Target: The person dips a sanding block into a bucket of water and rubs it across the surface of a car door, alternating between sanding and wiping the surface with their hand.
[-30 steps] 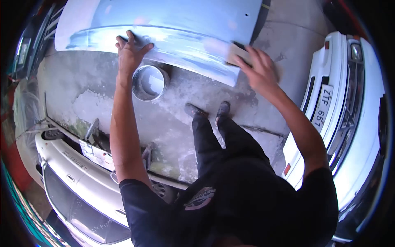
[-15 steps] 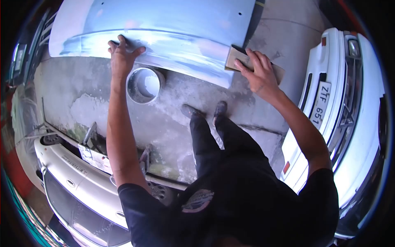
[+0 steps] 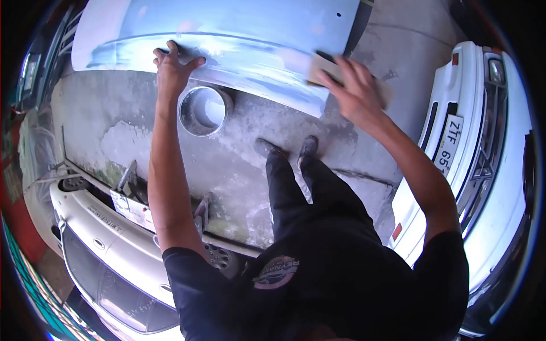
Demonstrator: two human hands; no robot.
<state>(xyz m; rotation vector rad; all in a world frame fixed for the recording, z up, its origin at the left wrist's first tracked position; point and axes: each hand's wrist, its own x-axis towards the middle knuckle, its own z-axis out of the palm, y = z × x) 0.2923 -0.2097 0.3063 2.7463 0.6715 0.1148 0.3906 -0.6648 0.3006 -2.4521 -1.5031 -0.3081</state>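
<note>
Right hand presses sanding block on panel.

Black short-slv T-shirt w/ oval grey-red emblem on chest. Above emblem: black trousers, dark shoes. Left hand & right hand bare, farther above emblem.

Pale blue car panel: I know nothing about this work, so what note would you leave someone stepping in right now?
Left hand: open, flat on the pale blue car panel, bracing it.
Right hand: gripping a tan rectangular sanding block at the panel's right lower edge.
Round metal can: on the concrete floor below the panel.
Done: lower edge looks patchy, rubbed.
Left: probably the smoother upper area.
</note>
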